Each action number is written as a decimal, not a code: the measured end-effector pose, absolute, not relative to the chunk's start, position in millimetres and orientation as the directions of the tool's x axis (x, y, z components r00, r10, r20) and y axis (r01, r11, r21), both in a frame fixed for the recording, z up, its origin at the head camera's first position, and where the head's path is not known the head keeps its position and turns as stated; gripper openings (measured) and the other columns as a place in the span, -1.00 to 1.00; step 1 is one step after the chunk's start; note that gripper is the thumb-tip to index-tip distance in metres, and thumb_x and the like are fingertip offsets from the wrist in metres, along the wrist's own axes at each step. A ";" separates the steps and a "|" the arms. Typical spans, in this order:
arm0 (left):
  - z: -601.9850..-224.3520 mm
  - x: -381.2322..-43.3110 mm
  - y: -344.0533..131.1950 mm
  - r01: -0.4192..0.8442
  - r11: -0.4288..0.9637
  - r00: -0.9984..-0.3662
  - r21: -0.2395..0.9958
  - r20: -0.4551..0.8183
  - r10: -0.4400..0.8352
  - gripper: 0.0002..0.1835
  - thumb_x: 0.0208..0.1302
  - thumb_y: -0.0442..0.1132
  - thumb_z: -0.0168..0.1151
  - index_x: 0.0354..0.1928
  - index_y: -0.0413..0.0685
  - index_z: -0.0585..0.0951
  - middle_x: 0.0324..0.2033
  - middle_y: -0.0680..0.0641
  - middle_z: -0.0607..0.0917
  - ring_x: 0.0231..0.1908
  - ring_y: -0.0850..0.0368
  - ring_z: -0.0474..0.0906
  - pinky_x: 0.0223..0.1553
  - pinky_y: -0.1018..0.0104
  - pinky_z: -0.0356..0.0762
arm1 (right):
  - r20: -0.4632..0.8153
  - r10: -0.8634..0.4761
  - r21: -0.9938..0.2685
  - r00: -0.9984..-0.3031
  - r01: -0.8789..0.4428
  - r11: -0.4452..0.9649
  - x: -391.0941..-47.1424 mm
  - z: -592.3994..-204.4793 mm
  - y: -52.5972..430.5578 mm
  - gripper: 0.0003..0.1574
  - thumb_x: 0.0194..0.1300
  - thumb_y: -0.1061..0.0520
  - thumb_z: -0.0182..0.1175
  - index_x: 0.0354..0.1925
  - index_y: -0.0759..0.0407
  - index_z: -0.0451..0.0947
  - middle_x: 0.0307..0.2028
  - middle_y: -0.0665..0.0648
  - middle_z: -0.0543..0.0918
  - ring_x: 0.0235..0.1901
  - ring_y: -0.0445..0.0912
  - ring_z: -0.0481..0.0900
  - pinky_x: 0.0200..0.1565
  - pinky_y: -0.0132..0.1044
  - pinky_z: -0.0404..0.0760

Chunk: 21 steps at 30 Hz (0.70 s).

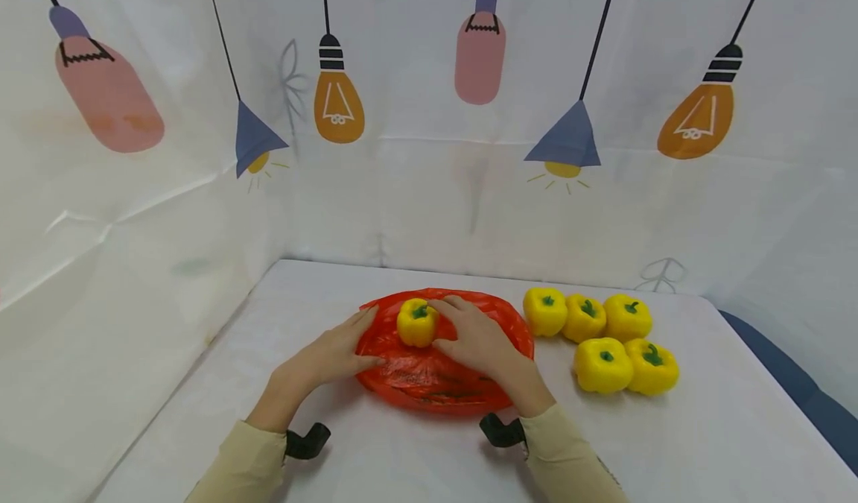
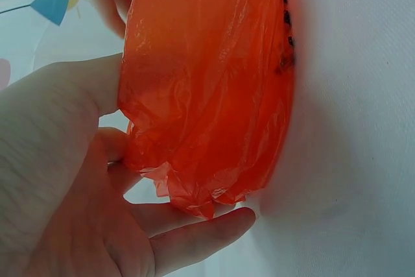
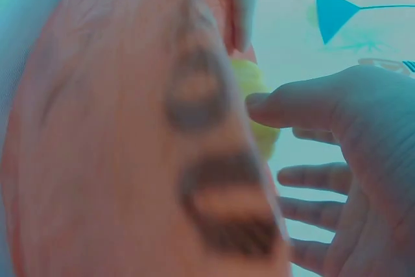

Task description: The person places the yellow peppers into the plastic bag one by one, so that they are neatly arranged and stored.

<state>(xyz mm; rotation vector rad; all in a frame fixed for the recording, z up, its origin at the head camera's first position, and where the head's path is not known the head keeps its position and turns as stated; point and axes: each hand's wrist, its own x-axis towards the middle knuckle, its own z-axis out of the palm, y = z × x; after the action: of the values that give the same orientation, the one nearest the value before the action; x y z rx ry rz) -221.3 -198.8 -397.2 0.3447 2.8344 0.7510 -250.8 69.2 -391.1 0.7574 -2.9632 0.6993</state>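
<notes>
A red plastic bag (image 1: 429, 387) forms a wide, raised oval on the table, with dark print on its near side. One yellow bell pepper (image 1: 417, 326) with a green stem sits on top of it. Over the bag's left end spreads my left hand (image 1: 330, 355), its thumb on the top and its fingers along the crumpled edge (image 2: 201, 202). To the right of the pepper, my right hand (image 1: 484, 343) has its thumb and fingers spread apart. Its thumb (image 3: 292, 102) points at the pepper (image 3: 262, 137); whether they touch I cannot tell.
Several more yellow bell peppers (image 1: 603, 365) stand in two rows to the right of the bag. All rest on a white-covered table (image 1: 429, 458). White sheets with printed lamps (image 1: 338, 108) hang behind and at the left. A dark blue surface (image 1: 791, 372) shows beyond the right edge.
</notes>
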 end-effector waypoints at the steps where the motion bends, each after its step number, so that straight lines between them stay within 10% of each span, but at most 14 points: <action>1: -398.0 -221.3 -199.2 0.175 0.845 -0.956 0.505 -0.120 0.269 0.00 0.24 0.15 0.30 0.59 0.08 0.01 0.56 -0.11 0.10 0.50 -0.24 0.14 0.37 -0.33 0.25 | 0.105 -0.457 -0.420 -0.883 -0.456 0.785 -250.3 -390.9 71.9 -0.21 0.30 -0.12 0.26 0.45 -0.26 0.27 0.45 0.00 0.32 0.37 0.04 0.39 0.24 0.14 0.55; 21: -396.5 -220.4 -199.0 0.186 0.838 -0.954 0.514 -0.109 0.279 -0.01 0.25 0.13 0.31 0.59 0.08 0.01 0.55 -0.14 0.12 0.49 -0.27 0.14 0.35 -0.36 0.25 | 0.085 -0.444 -0.376 -0.892 -0.442 0.815 -231.7 -380.8 138.0 -0.22 0.30 -0.11 0.29 0.43 -0.18 0.31 0.44 0.10 0.35 0.36 0.13 0.41 0.25 0.22 0.50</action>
<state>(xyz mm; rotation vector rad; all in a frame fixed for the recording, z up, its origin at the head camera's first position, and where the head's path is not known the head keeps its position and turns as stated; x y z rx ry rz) -220.4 -199.0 -396.5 0.3625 2.8372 0.7659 -231.7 138.0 -380.8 0.7320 -2.9987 0.6190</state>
